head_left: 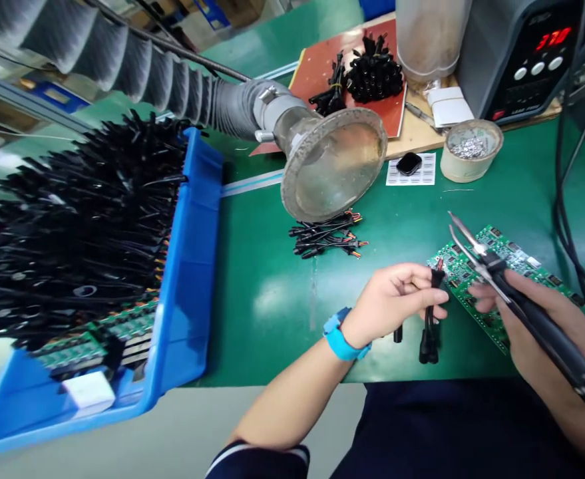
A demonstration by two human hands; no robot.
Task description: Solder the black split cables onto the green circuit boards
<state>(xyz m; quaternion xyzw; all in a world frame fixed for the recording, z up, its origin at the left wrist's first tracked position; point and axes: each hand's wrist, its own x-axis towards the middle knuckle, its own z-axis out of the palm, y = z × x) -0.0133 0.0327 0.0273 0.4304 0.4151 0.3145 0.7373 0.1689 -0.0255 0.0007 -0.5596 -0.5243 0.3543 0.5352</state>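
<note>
My left hand (396, 296), with a blue band at its wrist, pinches a black cable (428, 329) near its upper end. The cable hangs down beside the left edge of a green circuit board (476, 318). In my right hand (536, 326) is a black soldering iron (534, 319), its metal tip pointing up and left above the board; a thin curved metal tube runs alongside the tip. My right fingers partly cover the board. A small pile of black cables (322, 236) with coloured wire ends lies further left on the green table.
At the left stands a blue bin (185, 266) heaped with black cables and boards. A fume extractor hood (335, 166) hangs over the middle. Behind are a solder station (516, 60), a round tub (472, 150) of metal shavings and bundled cables (372, 70). Dark cords (562, 199) hang at right.
</note>
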